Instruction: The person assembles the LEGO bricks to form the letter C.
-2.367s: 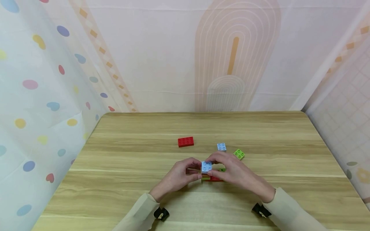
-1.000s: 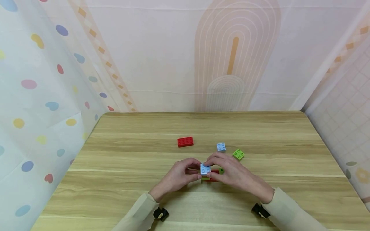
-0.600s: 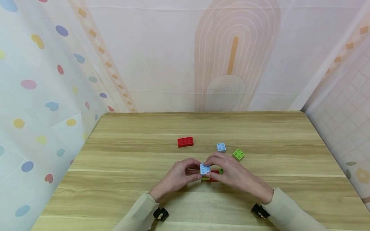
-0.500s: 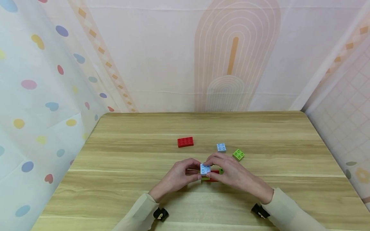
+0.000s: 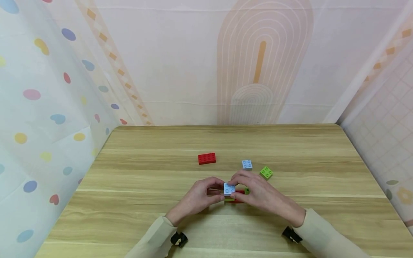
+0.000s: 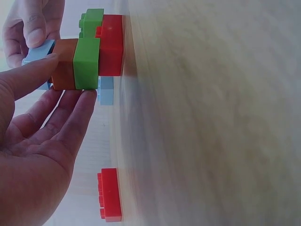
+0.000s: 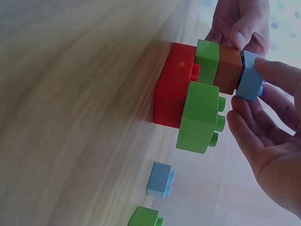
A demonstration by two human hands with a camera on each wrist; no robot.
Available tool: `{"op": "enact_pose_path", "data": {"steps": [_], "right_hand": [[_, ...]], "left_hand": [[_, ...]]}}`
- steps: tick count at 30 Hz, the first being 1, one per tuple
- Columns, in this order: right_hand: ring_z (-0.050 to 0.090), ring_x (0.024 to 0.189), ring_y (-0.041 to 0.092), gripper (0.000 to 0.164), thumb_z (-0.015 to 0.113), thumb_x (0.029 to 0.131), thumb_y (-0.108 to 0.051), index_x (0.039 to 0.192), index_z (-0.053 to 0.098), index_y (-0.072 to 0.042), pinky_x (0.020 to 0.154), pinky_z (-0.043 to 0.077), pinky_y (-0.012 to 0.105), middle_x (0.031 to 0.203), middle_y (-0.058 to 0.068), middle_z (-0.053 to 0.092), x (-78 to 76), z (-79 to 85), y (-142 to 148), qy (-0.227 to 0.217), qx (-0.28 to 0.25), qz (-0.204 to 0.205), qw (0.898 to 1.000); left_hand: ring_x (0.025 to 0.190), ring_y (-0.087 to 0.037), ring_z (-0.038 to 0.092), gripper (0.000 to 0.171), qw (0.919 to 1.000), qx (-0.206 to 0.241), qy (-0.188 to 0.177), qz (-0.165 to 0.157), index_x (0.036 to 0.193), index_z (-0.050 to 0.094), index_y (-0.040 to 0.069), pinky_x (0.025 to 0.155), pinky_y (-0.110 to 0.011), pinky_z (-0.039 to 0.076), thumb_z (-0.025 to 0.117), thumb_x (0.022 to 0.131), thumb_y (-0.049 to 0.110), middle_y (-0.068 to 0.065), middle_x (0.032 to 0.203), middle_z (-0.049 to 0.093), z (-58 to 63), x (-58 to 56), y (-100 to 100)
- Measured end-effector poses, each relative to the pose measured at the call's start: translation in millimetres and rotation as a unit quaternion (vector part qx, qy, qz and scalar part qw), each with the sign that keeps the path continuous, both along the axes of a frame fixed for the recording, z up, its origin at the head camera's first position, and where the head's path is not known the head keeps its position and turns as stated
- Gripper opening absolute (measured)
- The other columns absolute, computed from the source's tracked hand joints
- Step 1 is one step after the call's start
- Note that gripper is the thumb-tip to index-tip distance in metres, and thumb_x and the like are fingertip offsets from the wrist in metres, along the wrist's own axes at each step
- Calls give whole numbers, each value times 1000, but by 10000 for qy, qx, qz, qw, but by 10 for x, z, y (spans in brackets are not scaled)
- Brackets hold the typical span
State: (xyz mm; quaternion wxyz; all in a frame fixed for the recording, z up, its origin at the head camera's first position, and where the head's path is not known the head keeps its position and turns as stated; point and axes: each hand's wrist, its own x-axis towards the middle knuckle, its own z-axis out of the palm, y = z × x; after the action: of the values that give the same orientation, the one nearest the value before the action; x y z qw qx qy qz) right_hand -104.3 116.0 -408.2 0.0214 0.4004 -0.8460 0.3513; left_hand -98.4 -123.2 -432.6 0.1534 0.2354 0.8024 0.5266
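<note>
A small brick tower stands on the table, with a long red brick (image 7: pixel 174 84) as its base. One end bears a green brick (image 6: pixel 87 66) with a brown brick (image 6: pixel 64 66) above it; a second green brick (image 7: pixel 198 117) sits at the other end. My left hand (image 5: pixel 200 195) grips the brown brick between thumb and fingers, its fingertips reaching the green one below. My right hand (image 5: pixel 259 190) pinches a light blue brick (image 7: pixel 249 75) on top of the brown brick. A thin dark gap shows between these two, and the blue one looks slightly tilted.
Beyond the hands on the wooden table (image 5: pixel 155 157) lie a loose red brick (image 5: pixel 207 158), a light blue brick (image 5: pixel 247 164) and a green brick (image 5: pixel 266 172). A patterned curtain (image 5: pixel 180 64) hangs behind the far edge.
Since the earliest frame, the light blue brick in my right hand has shifted slightly left and nearer to me, over the brown brick. In the last second both hands have hardly moved.
</note>
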Motion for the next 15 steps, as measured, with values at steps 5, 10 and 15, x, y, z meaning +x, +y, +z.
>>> {"op": "enact_pose_path", "data": {"steps": [5,10,15], "right_hand": [[58,102,8,23,79,87,-20,108,72,-15,88,52,33,110,-9,62,5,12,-12,-31,51,-35,10000],[58,101,8,23,80,86,-19,108,73,-15,87,53,32,110,-8,62,12,17,-22,-98,107,-100,9998],[58,101,9,23,79,86,-20,108,73,-15,86,52,33,110,-8,62,16,9,-28,-89,202,-153,9996]], "left_hand": [[110,-18,64,27,10000,-43,2,7,118,64,7,92,-26,53,71,92,7,-4,116,65,1,-3,-4],[109,-17,64,27,9999,-125,-1,27,118,65,8,91,-26,53,72,92,7,-3,116,66,10,-1,-5],[109,-18,64,26,9999,-120,48,26,117,66,8,92,-26,53,72,92,8,-3,116,66,6,0,6]]}}
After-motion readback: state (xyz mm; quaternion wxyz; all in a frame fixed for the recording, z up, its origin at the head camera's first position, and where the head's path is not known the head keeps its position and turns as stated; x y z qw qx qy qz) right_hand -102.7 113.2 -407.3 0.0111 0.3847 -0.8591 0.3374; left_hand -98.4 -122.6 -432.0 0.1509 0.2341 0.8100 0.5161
